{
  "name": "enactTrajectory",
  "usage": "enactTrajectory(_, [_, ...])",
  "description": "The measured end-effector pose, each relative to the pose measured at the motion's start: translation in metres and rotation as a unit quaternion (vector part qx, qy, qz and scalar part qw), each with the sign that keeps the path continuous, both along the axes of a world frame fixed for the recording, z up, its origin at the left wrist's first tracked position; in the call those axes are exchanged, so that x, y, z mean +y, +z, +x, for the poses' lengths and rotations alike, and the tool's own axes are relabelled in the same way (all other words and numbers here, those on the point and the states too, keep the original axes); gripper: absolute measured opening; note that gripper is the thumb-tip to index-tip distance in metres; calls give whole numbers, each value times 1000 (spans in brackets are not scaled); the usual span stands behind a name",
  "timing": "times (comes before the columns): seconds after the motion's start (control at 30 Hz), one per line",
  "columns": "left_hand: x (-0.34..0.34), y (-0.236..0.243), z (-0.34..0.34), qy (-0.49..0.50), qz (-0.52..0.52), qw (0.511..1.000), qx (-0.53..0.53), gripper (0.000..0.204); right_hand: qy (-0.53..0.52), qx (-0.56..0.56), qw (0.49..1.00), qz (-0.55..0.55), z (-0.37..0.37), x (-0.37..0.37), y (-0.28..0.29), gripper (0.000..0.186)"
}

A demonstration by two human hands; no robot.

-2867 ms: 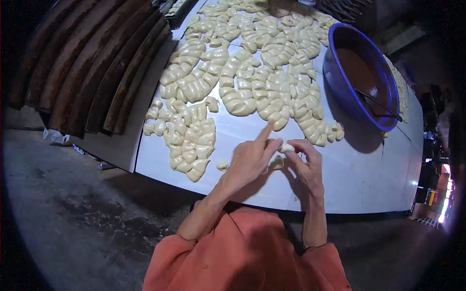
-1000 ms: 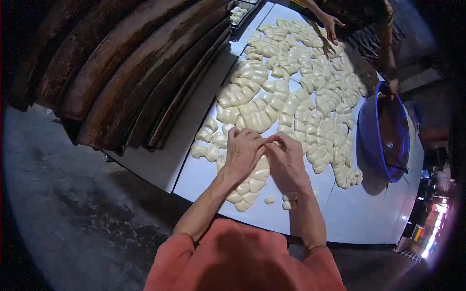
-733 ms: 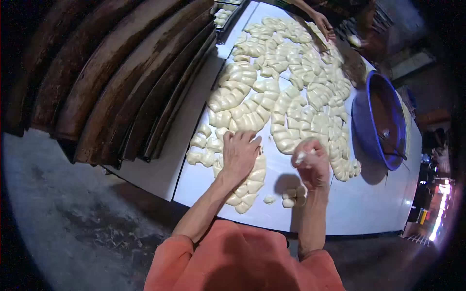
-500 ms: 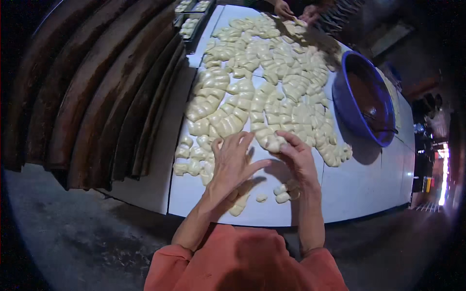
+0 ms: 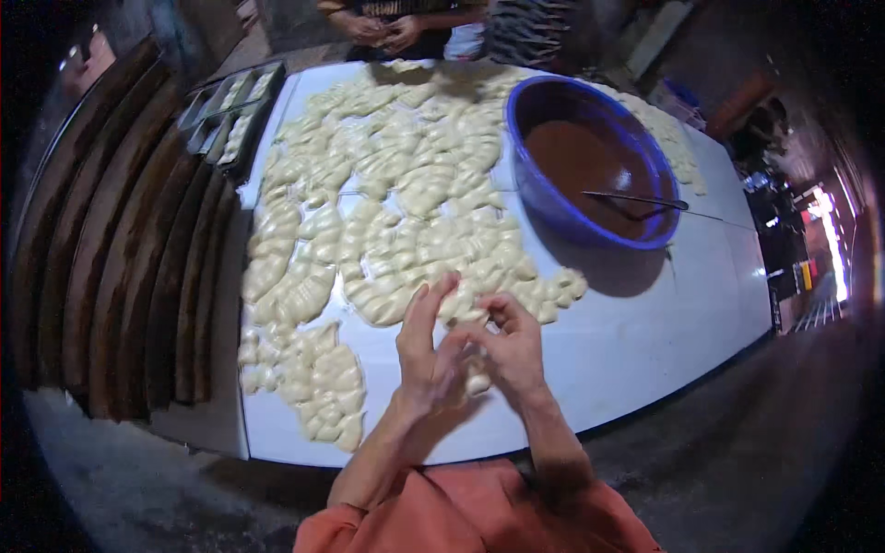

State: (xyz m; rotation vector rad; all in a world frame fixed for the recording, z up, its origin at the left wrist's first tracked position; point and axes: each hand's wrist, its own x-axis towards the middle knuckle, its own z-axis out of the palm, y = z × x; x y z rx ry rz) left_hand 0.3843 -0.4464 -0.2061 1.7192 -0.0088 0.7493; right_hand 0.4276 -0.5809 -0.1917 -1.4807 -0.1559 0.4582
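Note:
My left hand [image 5: 426, 346] is raised over the near part of the white table, fingers stretched upward and thumb toward the other hand. Close beside it, my right hand [image 5: 516, 350] is closed, fingers bent around a small pale dough piece [image 5: 470, 315] that is partly hidden. Under the hands, a few more small dough lumps [image 5: 477, 380] show on the tabletop, half covered. Just beyond the fingertips spreads a broad layer of glossy, pale dough pieces [image 5: 415, 249] lying against one another. A separate patch of dough pieces [image 5: 323, 382] lies to the left of my left hand.
A blue basin [image 5: 590, 226] of brown liquid, with a dark-handled utensil [image 5: 636, 198] in it, stands on the white table [image 5: 664, 341]. Long dark curved troughs [image 5: 138, 276] line the left side. Dough-filled metal tins [image 5: 235, 120] sit at far left. Another person's hands [image 5: 383, 32] are across the table.
The view has swung to the right, so the table and basin appear further left. My two hands have come closer together. The other person's hands are now away from the dough.

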Motion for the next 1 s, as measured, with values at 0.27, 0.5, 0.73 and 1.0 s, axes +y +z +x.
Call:
enactTrajectory(0.27, [-126,-23,57,-45,-375,925,47,81,102,161,923,333,46,-77,28,29])
enactTrajectory(0.5, [-94,-7,48,-165,-78,960,212,67,-30,-114,993,-19,188,-146,61,15])
enactTrajectory(0.73, [-64,2,36,-106,-24,939,326,42,317,-230,761,-518,279,-153,19,31])
enactTrajectory(1.0, [-72,9,44,-159,-111,913,360,44,142,-8,981,-129,250,-150,58,14])
